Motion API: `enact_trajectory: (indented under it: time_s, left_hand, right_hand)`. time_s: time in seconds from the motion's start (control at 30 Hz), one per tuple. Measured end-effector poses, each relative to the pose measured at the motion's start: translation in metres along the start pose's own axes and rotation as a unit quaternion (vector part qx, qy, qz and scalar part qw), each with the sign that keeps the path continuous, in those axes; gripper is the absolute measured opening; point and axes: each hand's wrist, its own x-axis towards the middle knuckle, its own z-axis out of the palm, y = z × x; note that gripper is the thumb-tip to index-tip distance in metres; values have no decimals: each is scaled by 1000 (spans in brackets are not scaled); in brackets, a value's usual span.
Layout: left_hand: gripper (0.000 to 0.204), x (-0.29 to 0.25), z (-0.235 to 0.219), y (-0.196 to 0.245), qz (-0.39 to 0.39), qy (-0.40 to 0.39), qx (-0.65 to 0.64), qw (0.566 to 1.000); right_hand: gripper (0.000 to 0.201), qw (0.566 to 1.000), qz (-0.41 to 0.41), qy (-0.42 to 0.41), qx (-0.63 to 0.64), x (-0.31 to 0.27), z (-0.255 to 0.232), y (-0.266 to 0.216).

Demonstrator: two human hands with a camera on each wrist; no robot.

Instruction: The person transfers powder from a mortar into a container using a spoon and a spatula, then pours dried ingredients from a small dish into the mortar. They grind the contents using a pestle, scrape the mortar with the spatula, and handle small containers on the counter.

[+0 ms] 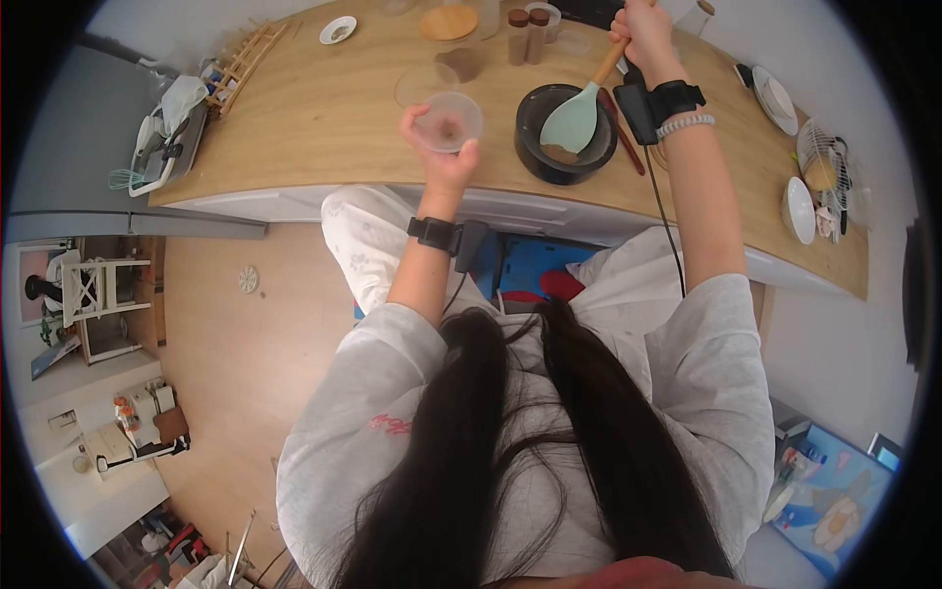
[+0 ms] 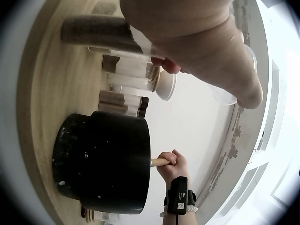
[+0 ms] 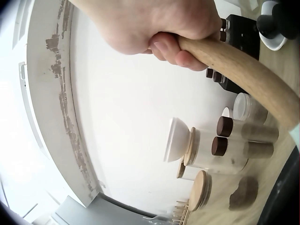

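Observation:
My left hand (image 1: 448,169) holds a clear round plastic container (image 1: 453,120) between thumb and fingers, above the counter; a brownish patch shows through it. My right hand (image 1: 648,41) grips the wooden handle (image 3: 248,77) of a mint-green silicone spatula (image 1: 570,120). The spatula's head dips into a black pot (image 1: 530,157), beside brown powder (image 1: 559,154) at the bottom. In the left wrist view the black pot (image 2: 115,161) hides the spatula's head. Just beyond the left hand stands a clear jar of brown powder (image 2: 96,35).
Two dark-capped spice jars (image 1: 517,49) stand behind the pot, near a wooden-lidded canister (image 1: 449,22). A dark red stick-like utensil (image 1: 628,142) lies right of the pot. A small white dish (image 1: 339,30) and wooden rack (image 1: 240,69) are at left; a white bowl (image 1: 799,210) is at right.

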Motion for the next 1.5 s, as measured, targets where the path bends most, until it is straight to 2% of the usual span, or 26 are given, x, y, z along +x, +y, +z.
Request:
enact_trajectory:
  time_s: [0.37,0.47,0.6,0.77,0.87,1.5]
  left_hand:
    - [80,0,0,-1,1,0,-14,1000]
    - [80,2,2,1,3,1,-23,1000]
    - [79,1,1,0,10,4,-9,1000]
    - [77,0,-2,-7,-1,-3,-12,1000]
    - [77,0,-2,-7,0,-10,-11,1000]
    - [80,2,2,3,3,3,-3,1000]
  right_hand:
    - [30,994,-37,50,-91,-1,5,0]
    - [30,994,-47,32,-93,12,1,10]
    - [31,992,-49,47,-108,21,-4,17]
    - [31,990,-6,71,-118,37,-20,27]
    - [31,986,-11,83,-148,43,-22,30]
    - [33,987,-7,80,-138,51,-27,38]
